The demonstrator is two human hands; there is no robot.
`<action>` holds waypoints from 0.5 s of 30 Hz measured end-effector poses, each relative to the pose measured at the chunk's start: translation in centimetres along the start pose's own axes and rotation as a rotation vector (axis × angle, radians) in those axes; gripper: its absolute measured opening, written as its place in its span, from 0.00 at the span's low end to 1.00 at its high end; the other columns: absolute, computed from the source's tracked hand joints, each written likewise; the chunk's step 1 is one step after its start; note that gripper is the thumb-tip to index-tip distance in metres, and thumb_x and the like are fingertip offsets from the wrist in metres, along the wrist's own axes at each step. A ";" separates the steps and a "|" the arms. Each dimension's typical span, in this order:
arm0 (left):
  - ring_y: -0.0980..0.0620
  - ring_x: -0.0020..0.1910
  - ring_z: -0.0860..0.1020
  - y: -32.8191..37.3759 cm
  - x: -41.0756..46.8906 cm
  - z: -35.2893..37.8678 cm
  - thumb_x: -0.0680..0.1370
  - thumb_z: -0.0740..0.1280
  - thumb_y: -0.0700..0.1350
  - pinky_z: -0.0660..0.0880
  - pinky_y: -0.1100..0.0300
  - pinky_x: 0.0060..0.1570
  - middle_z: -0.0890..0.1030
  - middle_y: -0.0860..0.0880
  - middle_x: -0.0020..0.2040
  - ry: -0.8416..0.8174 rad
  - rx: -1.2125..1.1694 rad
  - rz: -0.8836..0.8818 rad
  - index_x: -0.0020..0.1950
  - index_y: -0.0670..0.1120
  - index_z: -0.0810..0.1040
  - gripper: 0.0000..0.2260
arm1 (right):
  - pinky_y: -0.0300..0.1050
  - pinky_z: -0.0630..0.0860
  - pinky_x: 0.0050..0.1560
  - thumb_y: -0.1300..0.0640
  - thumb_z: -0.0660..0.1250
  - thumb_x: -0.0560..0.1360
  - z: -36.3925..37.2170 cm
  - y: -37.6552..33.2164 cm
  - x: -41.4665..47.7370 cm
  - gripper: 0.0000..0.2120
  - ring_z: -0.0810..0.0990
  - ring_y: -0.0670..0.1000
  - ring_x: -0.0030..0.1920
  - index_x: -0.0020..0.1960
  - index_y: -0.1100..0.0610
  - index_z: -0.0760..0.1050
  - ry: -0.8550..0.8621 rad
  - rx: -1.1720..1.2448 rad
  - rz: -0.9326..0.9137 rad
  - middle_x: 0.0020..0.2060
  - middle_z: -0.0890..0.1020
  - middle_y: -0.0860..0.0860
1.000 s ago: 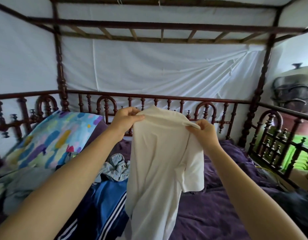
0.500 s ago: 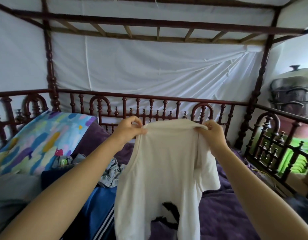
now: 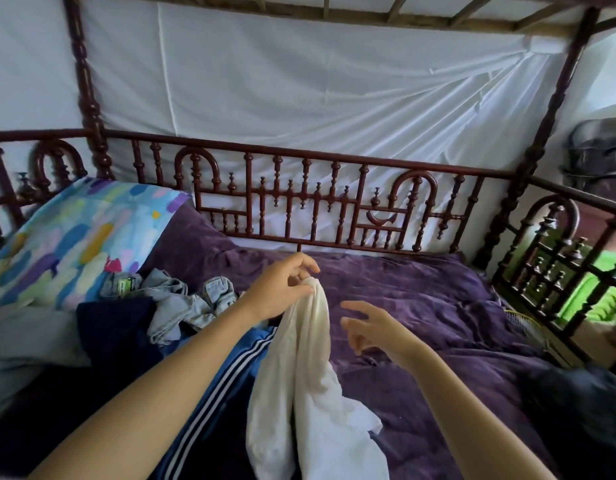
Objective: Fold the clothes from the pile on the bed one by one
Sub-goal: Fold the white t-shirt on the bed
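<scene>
The left hand pinches the bunched top of the white shirt at centre frame; the shirt hangs twisted down to the bottom edge. The right hand, just right of it, is spread and holds nothing. Right of both stretches the purple blanket; to the left a blue striped jacket and jeans lie heaped. A carved railing bounds the far side.

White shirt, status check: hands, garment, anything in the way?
Left hand pinches white shirt at its top; right hand open, off it. Shirt hangs bunched over purple blanket. Clothes pile sits left, not blocking.
</scene>
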State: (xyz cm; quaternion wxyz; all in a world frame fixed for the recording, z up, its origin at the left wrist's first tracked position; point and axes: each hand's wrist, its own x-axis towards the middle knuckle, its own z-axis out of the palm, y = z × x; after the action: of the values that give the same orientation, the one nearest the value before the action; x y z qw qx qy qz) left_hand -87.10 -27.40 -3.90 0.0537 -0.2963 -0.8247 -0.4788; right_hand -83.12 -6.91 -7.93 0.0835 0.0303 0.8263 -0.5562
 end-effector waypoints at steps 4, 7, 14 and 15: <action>0.67 0.39 0.75 -1.0 -1.0 -0.3 0.73 0.69 0.35 0.70 0.75 0.43 0.77 0.56 0.40 -0.085 -0.005 0.002 0.47 0.60 0.72 0.18 | 0.39 0.73 0.53 0.58 0.68 0.75 2.5 -0.2 0.6 0.21 0.77 0.45 0.52 0.67 0.53 0.70 -0.007 -0.103 -0.148 0.49 0.78 0.46; 0.66 0.38 0.75 -2.0 -1.5 -0.9 0.73 0.68 0.35 0.70 0.75 0.43 0.78 0.54 0.39 -0.092 -0.016 -0.020 0.47 0.61 0.72 0.19 | 0.37 0.76 0.47 0.63 0.68 0.74 3.9 0.1 1.0 0.03 0.80 0.42 0.42 0.47 0.60 0.80 -0.045 -0.062 -0.199 0.41 0.82 0.45; 0.49 0.47 0.75 -4.3 -3.2 -0.2 0.75 0.68 0.40 0.69 0.58 0.40 0.77 0.50 0.46 0.333 0.429 -0.286 0.55 0.44 0.76 0.09 | 0.41 0.64 0.34 0.62 0.67 0.73 6.1 -0.1 2.5 0.12 0.67 0.50 0.32 0.37 0.72 0.74 0.436 -0.150 -0.180 0.30 0.74 0.62; 0.50 0.43 0.75 -4.6 -4.0 0.7 0.75 0.67 0.43 0.68 0.61 0.37 0.77 0.51 0.42 0.349 0.376 -0.332 0.49 0.45 0.77 0.04 | 0.39 0.62 0.32 0.62 0.66 0.73 6.6 0.2 2.2 0.12 0.67 0.49 0.32 0.38 0.72 0.75 0.467 -0.137 -0.175 0.31 0.74 0.63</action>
State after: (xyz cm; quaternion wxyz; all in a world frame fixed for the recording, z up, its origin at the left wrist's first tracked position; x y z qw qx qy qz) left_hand -86.15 -30.24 -9.27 0.1697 -0.0555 -0.9142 -0.3637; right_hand -84.60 -13.00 -10.90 -0.1564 0.0805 0.8583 -0.4821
